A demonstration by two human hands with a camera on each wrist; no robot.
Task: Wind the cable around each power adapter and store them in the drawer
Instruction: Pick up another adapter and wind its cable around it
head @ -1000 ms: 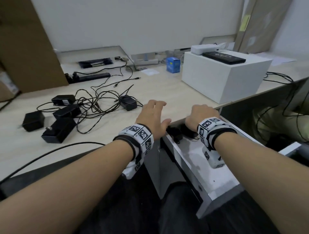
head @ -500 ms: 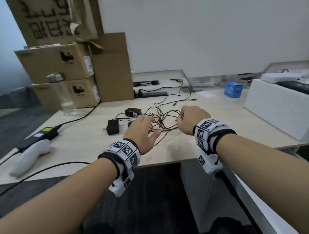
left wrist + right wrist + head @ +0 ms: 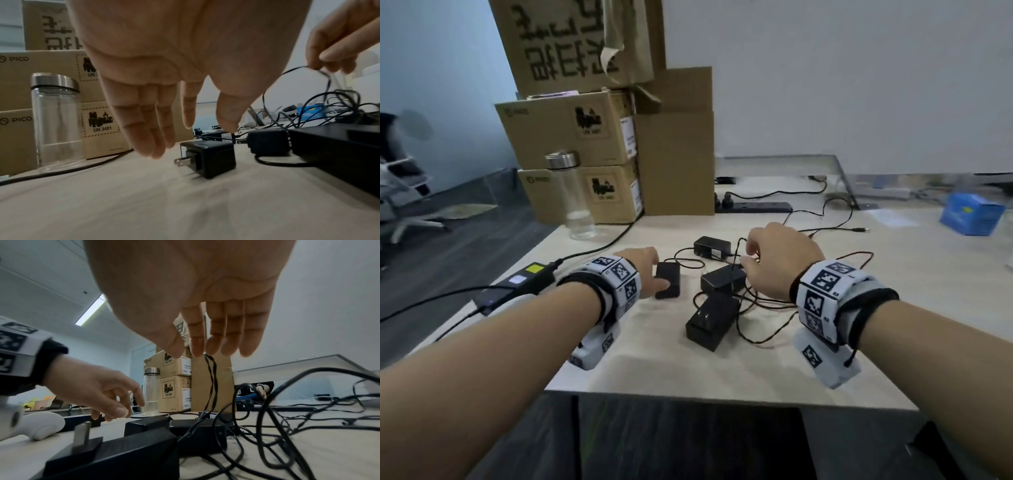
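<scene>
Several black power adapters lie in a tangle of thin black cables on the light wooden table (image 3: 825, 359). My left hand (image 3: 659, 274) hovers with relaxed fingers over a small plug adapter (image 3: 667, 284) (image 3: 207, 159), the thumb near its top; I cannot tell if it touches. My right hand (image 3: 748, 255) pinches a loop of thin cable (image 3: 211, 369) (image 3: 298, 69) between thumb and forefinger, lifted above the middle adapter (image 3: 722, 279). Another adapter (image 3: 712, 246) lies behind, a bigger one (image 3: 712, 322) nearer me. The drawer is out of view.
Stacked cardboard boxes (image 3: 585, 137) and a glass bottle (image 3: 571, 195) stand at the back left. A power strip (image 3: 756, 206) lies along the back, a blue box (image 3: 972, 214) at the far right. A black unit with a yellow label (image 3: 517, 284) sits at the left edge.
The view has swung left from the open drawer to the adapter pile. Both hands moved from the drawer to the pile; the right hand has picked up a cable loop, the left reached the small adapter.
</scene>
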